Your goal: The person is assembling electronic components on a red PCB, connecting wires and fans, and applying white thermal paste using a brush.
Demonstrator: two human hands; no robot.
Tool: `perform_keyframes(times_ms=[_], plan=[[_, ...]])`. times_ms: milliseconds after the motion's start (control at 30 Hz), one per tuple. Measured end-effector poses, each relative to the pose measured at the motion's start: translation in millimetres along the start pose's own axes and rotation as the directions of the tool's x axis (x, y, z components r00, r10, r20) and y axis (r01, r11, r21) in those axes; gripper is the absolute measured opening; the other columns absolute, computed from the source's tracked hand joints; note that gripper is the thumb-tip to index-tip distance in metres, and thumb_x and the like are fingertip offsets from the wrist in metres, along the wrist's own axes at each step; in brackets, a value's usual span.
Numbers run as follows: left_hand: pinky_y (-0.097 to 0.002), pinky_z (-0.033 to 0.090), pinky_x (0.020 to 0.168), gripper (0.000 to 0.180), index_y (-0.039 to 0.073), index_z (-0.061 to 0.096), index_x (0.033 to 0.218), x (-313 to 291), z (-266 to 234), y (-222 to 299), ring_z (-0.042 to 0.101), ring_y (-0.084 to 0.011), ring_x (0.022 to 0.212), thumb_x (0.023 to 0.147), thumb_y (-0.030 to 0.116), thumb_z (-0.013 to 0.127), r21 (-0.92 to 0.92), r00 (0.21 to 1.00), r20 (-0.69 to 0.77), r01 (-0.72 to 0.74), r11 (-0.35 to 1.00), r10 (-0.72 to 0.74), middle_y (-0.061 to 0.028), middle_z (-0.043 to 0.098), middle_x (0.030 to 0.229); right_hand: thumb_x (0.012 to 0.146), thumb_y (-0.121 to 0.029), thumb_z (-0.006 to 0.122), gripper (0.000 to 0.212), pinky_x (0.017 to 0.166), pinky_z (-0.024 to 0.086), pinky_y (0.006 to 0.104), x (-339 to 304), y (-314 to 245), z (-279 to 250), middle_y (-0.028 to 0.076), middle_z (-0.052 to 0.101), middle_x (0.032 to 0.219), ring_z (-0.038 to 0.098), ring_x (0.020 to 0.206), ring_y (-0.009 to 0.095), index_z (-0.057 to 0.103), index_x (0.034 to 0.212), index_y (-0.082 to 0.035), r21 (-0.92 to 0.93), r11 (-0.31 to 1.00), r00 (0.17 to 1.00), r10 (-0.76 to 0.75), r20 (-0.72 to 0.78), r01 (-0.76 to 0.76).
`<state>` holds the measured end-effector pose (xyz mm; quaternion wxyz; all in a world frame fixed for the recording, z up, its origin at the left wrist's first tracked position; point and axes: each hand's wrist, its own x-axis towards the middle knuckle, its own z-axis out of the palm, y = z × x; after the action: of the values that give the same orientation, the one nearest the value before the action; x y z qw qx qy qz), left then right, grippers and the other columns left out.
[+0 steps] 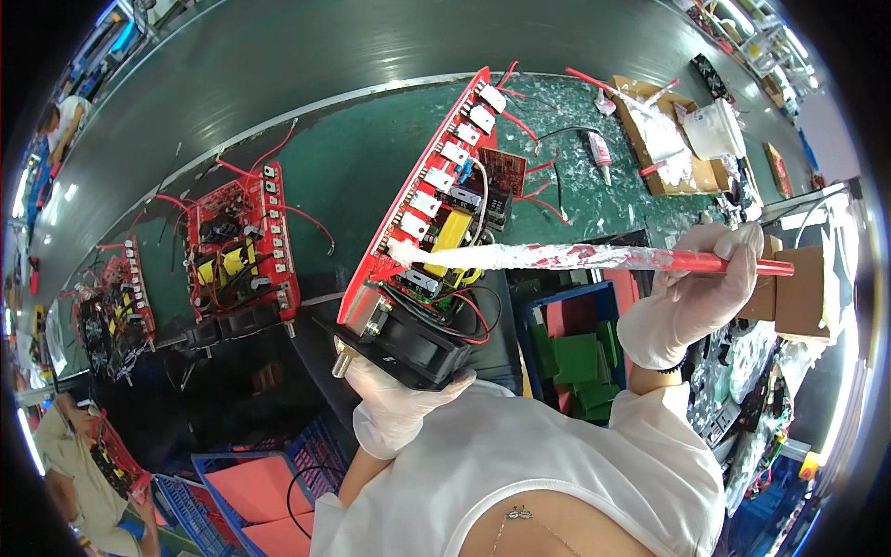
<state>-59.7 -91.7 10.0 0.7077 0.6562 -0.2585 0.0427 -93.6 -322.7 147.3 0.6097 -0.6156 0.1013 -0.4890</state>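
In my gloved left hand is a red circuit board assembly, gripped at its near end by the black cooling fan. The board tilts up and away, with a row of white-coated flat components along its red edge. My gloved right hand holds a long red stick, closed round its right end. White paste covers much of the stick. Its pasty tip touches the board close to the lowest coated component. Yellow transformer parts and loose red and black wires show on the board's right side.
Two similar board assemblies stand on the green bench to the left. A paste-smeared cardboard tray and a small tube lie at the far right. Blue crates sit below the bench edge. A co-worker holds a red board at lower left.
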Motion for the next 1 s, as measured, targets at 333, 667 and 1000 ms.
perform_keyframes(times_ms=[333,667,1000], plan=[[-0.0411,0.045,0.095,0.116,0.003,0.015,0.139,-2,0,-1,0.05,-0.0273,0.112,0.05,0.019,0.087,0.01,1.0,-0.024,0.008,1.0,-0.007,-0.0167,0.04,0.13,0.089,-0.025,0.044,0.025,0.028,0.03,0.0237,6,-1,1,0.016,0.048,0.049,0.039,0.029,0.017,0.035,0.074,-0.007,-0.05,0.991,0.99,-0.129,-0.048,0.127],[-0.0396,0.043,0.096,0.115,0.003,0.015,0.139,2,-1,1,0.048,-0.0247,0.113,0.052,0.023,0.086,0.022,0.997,-0.051,0.052,0.998,-0.05,-0.0153,0.039,0.13,0.088,-0.017,0.042,0.02,0.028,0.031,0.0239,8,9,3,0.017,0.051,0.051,0.04,0.03,0.016,0.037,0.071,-0.006,-0.051,0.975,0.97,-0.22,-0.108,0.215],[-0.0408,0.035,0.101,0.103,0.003,0.008,0.141,-5,5,-5,0.038,-0.0248,0.121,0.056,0.009,0.066,-0.265,0.903,-0.308,0.221,0.938,-0.3,-0.015,0.03,0.134,0.088,-0.034,0.053,0.032,0.063,0.046,0.0278,29,18,-70,0.008,0.059,0.08,0.056,0.076,0.016,0.058,0.096,-0.003,-0.012,0.881,0.798,-0.434,-0.418,0.473]])
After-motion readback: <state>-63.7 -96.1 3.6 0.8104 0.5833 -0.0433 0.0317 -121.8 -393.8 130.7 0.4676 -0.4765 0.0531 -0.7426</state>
